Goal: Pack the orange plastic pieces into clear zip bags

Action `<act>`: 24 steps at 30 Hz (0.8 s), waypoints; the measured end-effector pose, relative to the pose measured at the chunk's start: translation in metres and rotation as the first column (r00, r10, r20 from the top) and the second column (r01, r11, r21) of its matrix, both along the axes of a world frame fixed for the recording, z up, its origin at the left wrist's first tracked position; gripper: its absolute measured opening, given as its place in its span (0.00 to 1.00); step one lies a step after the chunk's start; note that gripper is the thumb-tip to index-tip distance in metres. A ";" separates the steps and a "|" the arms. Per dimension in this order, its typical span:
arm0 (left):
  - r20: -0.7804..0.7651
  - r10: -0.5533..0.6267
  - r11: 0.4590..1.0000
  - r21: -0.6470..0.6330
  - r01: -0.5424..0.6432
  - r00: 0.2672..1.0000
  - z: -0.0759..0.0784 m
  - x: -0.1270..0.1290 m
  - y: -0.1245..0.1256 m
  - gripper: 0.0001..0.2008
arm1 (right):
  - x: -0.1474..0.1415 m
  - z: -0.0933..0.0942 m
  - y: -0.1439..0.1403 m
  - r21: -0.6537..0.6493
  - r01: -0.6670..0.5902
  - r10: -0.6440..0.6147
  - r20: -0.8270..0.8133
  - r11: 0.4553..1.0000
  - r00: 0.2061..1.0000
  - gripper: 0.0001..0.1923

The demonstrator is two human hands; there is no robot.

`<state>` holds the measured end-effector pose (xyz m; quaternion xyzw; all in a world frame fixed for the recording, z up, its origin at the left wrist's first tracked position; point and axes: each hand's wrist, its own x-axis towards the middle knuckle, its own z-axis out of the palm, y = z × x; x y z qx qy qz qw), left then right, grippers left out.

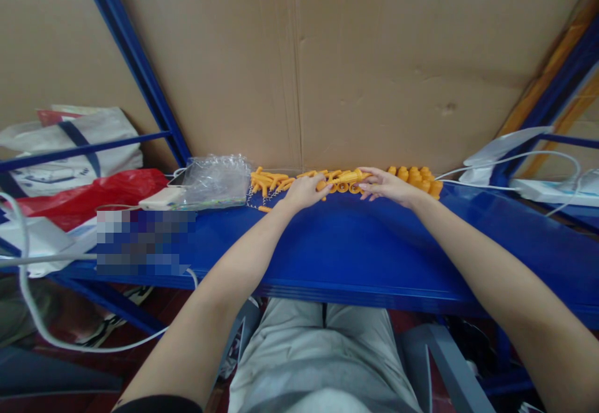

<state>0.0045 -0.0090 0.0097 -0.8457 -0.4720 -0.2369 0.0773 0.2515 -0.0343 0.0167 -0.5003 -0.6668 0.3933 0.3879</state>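
Note:
At the back of the blue table, my right hand (386,186) has its fingers closed round one end of an orange ribbed plastic tube (350,176). My left hand (304,193) is close to the other end, pinching a small orange plastic piece (321,185) whose shape is partly hidden. Behind and below the tube stand several round orange parts (343,188) with ring-like open ends. Orange T-shaped handles (264,181) with metal spirals, like corkscrews, lie heaped left of my left hand. Right of my right hand, orange knobbed parts (416,179) stand in rows.
A clear plastic bag (218,179) sits left of the handles, beside a red bag (116,194) and a white cloth bag (79,145). Cardboard (299,63) walls the back of the blue table (355,251). White cables (496,162) run at both sides.

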 end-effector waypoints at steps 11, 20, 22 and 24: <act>0.007 -0.024 1.000 0.013 0.024 1.000 0.000 0.001 -0.003 0.16 | 0.000 -0.004 0.004 0.029 0.026 -0.025 -0.005 0.999 1.000 0.29; 0.026 0.091 0.996 0.014 -0.092 0.995 0.003 0.002 -0.007 0.18 | -0.007 -0.003 0.001 0.068 0.040 -0.039 -0.013 0.997 0.999 0.22; 0.031 0.085 0.996 0.015 -0.085 0.996 0.003 0.001 -0.007 0.18 | -0.007 -0.002 0.000 0.083 0.038 -0.036 -0.021 0.996 0.999 0.21; 0.036 0.072 0.997 0.030 -0.073 0.997 0.002 0.001 -0.006 0.18 | -0.006 0.000 -0.002 0.091 0.025 -0.023 -0.022 0.995 0.999 0.18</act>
